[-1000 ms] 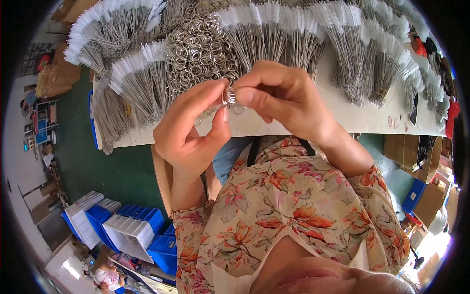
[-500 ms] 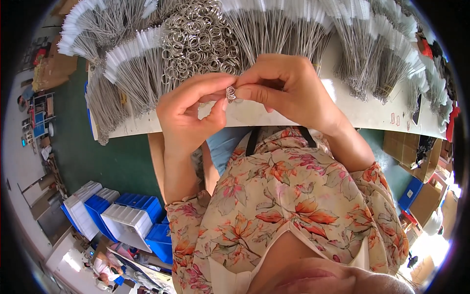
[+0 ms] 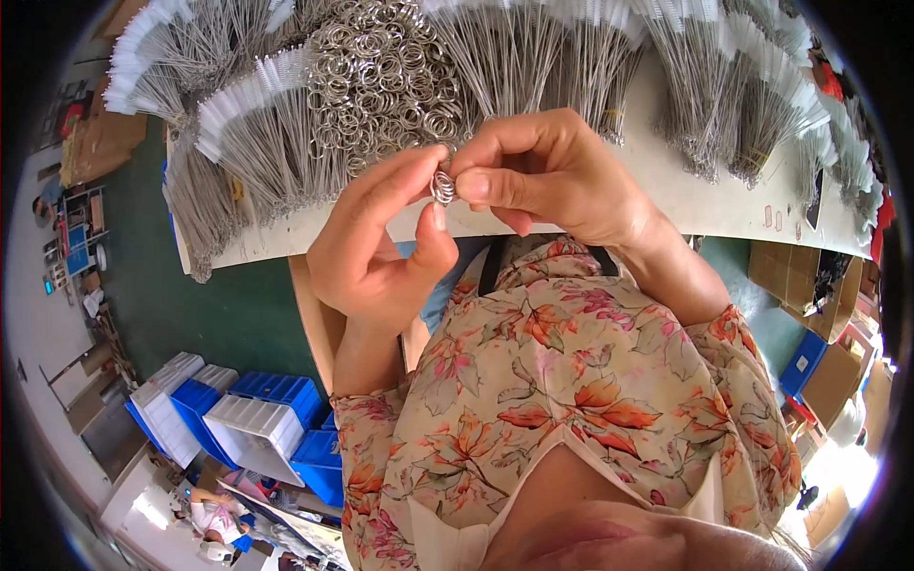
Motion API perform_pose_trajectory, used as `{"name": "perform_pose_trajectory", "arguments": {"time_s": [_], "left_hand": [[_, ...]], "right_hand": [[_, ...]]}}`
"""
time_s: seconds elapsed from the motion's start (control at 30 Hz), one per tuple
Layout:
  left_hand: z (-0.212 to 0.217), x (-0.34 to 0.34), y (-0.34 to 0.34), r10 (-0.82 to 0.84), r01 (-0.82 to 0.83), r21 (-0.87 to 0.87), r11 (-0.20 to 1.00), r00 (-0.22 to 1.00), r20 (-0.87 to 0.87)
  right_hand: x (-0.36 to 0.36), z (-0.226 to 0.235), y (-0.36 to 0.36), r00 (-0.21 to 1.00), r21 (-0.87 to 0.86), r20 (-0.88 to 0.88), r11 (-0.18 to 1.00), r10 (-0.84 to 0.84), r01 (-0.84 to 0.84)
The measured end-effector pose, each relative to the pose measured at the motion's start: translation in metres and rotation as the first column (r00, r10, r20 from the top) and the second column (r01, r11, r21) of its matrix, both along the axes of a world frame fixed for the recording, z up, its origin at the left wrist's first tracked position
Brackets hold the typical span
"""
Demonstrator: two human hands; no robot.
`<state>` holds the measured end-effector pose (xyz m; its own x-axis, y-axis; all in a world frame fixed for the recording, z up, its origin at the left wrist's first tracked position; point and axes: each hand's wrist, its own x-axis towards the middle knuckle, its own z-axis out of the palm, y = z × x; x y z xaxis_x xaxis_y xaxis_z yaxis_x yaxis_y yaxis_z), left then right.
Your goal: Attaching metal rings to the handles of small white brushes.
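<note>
A small cluster of shiny metal rings [image 3: 444, 188] is pinched between my two hands, just off the table's near edge. My left hand [image 3: 381, 243] grips it from the left between thumb and fingertips. From the right, the thumb and index finger of my right hand [image 3: 557, 181] close on the same rings. Whether they are separate rings or one coil is too small to tell. Behind my fingers lies a big heap of loose metal rings [image 3: 381, 81]. Bundles of thin wire-stemmed brushes with white bristles flank it, one at the left [image 3: 276, 128] and one at the right [image 3: 500, 57].
More brush bundles [image 3: 714, 105] spread over the right side of the pale table [image 3: 643, 181]. A dark flat object [image 3: 816, 202] rests near its right end. Blue and white plastic crates [image 3: 257, 419] stand on the green floor at the left. Cardboard boxes [image 3: 795, 276] are at the right.
The pinched rings have shifted slightly down and left with both hands. My left hand has tilted, its thumb now lower beneath the rings. Both hands keep their grip.
</note>
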<state>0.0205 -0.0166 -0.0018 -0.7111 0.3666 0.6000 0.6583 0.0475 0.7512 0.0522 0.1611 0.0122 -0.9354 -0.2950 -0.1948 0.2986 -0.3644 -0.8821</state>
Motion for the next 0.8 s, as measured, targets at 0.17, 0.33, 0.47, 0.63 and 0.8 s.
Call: {"name": "perform_pose_trajectory", "arguments": {"time_s": [0.17,0.33,0.47,0.63,0.8], "left_hand": [[0.004,-0.007,-0.004,-0.096,0.088,-0.095,0.992,0.992,-0.081],[0.004,-0.006,-0.004,-0.094,0.094,0.008,0.996,0.979,0.183],[0.007,-0.006,-0.006,-0.125,0.125,0.016,0.992,0.968,0.219],[0.003,-0.011,-0.004,-0.119,0.113,0.039,0.993,0.967,0.225],[-0.001,-0.022,-0.006,-0.189,0.179,0.062,0.982,0.903,0.386]], "right_hand": [[-0.001,-0.003,0.008,0.990,0.190,-0.105,0.979,0.096,-0.075],[0.006,0.000,-0.004,0.976,0.194,-0.175,0.967,-0.132,0.166],[0.007,-0.004,-0.008,0.948,0.180,-0.260,0.956,-0.183,0.234],[-0.001,-0.009,0.002,0.981,0.254,-0.190,0.963,-0.047,0.095],[0.005,-0.019,-0.003,0.937,0.350,-0.333,0.908,-0.110,0.231]]}}
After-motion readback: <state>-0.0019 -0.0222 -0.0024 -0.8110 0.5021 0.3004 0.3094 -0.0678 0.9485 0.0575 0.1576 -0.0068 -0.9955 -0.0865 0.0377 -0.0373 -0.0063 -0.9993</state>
